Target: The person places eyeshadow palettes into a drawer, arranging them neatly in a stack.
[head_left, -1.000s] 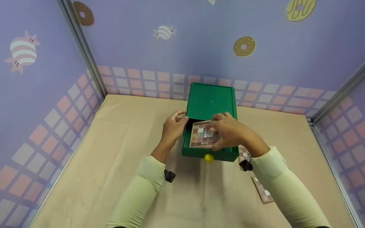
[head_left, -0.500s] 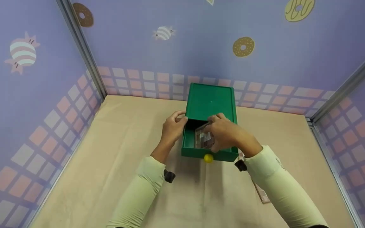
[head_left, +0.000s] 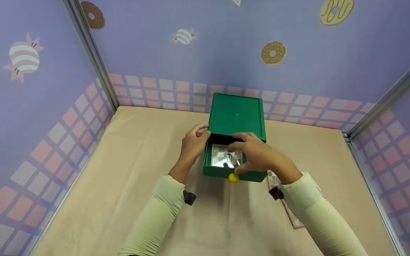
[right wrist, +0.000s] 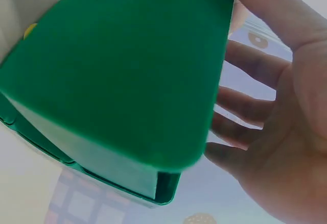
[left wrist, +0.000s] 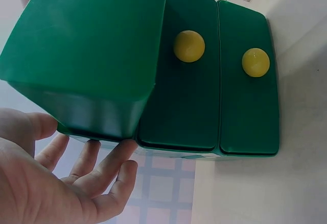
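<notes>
A green drawer cabinet (head_left: 237,113) stands against the back wall, its top drawer (head_left: 215,171) pulled out. In that drawer lies an eyeshadow palette (head_left: 217,153) with a shiny, glare-lit cover. My right hand (head_left: 262,154) reaches over the palette's right part, thumb near the drawer's front rim and fingers spread toward the back. The right wrist view shows those fingertips hidden behind the drawer wall, so their contact is unclear. At the cabinet's left side my left hand (head_left: 193,145) rests thumb and fingertips by the drawer's opening; the left wrist view shows its fingers loosely extended against the side.
Two lower drawers with yellow knobs (left wrist: 189,46) are closed. On the table right of the cabinet lie another palette (head_left: 272,180) and one nearer the front (head_left: 292,217), both partly behind the right forearm. Patterned walls enclose the table (head_left: 137,149).
The palette went down into the drawer with the right hand, tilting and darkening midway, then shifting left to where it lies bright with glare. My left hand stayed in place.
</notes>
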Tool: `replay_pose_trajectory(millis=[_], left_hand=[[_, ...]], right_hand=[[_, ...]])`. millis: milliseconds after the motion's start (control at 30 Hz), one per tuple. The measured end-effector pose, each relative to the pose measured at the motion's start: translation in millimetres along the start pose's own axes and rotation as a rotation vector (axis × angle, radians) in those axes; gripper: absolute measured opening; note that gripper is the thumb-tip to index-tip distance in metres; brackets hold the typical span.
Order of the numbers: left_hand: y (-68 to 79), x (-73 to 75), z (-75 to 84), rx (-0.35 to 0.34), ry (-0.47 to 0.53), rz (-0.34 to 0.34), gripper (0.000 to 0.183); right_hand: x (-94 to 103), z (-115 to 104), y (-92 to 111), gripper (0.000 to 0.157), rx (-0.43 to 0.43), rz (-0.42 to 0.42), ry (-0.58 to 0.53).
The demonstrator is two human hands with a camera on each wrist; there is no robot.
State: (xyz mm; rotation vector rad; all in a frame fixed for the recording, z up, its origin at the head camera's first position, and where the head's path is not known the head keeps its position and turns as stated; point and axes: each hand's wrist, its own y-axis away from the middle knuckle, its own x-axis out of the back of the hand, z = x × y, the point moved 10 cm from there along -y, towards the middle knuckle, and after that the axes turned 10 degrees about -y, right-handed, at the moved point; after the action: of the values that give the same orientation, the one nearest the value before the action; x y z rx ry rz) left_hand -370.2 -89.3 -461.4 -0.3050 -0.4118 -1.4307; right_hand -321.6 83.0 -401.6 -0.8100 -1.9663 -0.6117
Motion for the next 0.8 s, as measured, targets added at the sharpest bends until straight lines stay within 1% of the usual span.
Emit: replay_pose_trajectory(millis=[133,267,367,467,600,700,800], left_hand=[[-0.5,0.5,0.7,0.0,0.015,-0.002,0.038],[-0.6,0.6,0.9,-0.001,0.024,-0.005,0.038],[-0.4,0.0,0.5,-0.003,0.028,-0.005,0.037],[0.0,-0.3,0.7,-0.007,0.039,-0.006,0.037],[0.0,-0.7,1.0,-0.012,0.044,-0.006,0.038],[-0.2,-0.8,0.5,-0.009,0.036,-0.004,0.038],[-0.5,-0.8,-0.2,-0.003,0.029,-0.003,0.038]], right_hand=[[6.0,1,7,0.06,0.034,0.076,-0.039],[14.5,8,15,0.058,0.032,0.173,-0.067],[21.4,18,22,0.057,-0.007,0.239,-0.098],[30.4,33,32,0.055,-0.069,0.314,-0.138],[43.9,57,50,0.055,-0.153,0.432,-0.182],[52.6,75,64,0.055,-0.189,0.518,-0.209],[55.4,94,78,0.058,-0.234,0.567,-0.236]])
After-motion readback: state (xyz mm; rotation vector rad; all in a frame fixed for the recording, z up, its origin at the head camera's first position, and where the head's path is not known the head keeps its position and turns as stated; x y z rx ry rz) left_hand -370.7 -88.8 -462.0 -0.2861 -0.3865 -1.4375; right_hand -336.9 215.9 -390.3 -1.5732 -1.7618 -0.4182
